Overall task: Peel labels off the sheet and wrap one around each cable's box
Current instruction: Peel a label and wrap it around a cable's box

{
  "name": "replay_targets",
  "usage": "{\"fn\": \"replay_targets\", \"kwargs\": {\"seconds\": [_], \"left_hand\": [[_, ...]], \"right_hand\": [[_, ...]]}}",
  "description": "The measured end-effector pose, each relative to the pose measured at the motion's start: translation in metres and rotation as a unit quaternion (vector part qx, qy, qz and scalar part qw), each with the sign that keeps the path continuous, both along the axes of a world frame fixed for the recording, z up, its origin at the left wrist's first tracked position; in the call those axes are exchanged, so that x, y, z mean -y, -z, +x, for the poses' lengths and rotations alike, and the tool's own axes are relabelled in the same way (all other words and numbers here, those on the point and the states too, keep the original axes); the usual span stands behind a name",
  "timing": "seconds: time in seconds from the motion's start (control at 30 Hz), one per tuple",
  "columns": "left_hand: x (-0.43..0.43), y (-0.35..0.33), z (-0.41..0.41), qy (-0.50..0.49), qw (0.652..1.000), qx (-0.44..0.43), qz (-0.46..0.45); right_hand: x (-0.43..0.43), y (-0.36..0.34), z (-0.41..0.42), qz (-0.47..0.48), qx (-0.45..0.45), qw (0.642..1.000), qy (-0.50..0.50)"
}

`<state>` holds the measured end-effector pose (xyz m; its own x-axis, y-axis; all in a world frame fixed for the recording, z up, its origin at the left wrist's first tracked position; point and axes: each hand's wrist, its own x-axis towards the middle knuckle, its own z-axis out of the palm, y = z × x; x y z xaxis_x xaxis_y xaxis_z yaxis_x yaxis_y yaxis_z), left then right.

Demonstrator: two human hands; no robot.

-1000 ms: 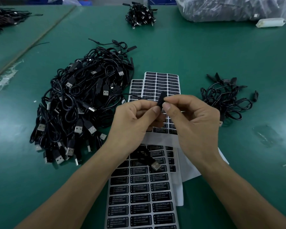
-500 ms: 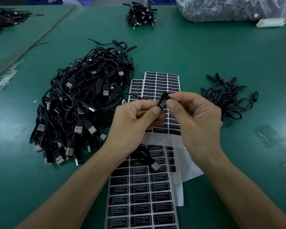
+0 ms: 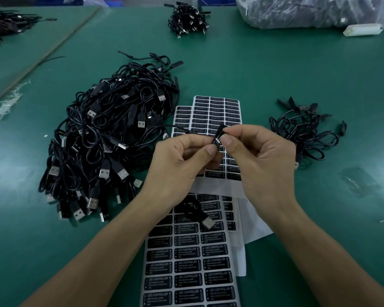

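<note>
My left hand (image 3: 182, 165) and my right hand (image 3: 262, 160) meet above the label sheets and pinch a small black cable box (image 3: 217, 136) between thumbs and fingertips. A black label with white print lies around the box. Its cable runs left toward the big pile, and its USB plug (image 3: 205, 221) hangs over the near label sheet (image 3: 186, 267). Another label sheet (image 3: 215, 111) lies farther back, partly hidden by my hands.
A large pile of black USB cables (image 3: 106, 138) lies to the left on the green table (image 3: 275, 69). A smaller heap of cables (image 3: 306, 131) sits to the right. Farther back are another cable bundle (image 3: 187, 18), a plastic bag (image 3: 308, 9) and a white block (image 3: 361, 29).
The box has turned between my fingertips, so the label's white print now shows. My right thumb has shifted along it. Both hands stay in nearly the same place.
</note>
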<state>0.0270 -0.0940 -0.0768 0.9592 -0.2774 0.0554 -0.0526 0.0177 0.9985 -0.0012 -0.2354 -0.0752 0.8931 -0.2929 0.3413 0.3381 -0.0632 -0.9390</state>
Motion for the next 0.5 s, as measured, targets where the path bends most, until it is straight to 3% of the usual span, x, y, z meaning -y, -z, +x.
{"fn": "replay_targets", "kwargs": {"seconds": [0.5], "left_hand": [[0.001,-0.0027,-0.001,-0.004,1.0,-0.013,-0.004]], "right_hand": [[-0.0001,0.0017,0.0013,0.001,-0.001,1.0,0.002]]}}
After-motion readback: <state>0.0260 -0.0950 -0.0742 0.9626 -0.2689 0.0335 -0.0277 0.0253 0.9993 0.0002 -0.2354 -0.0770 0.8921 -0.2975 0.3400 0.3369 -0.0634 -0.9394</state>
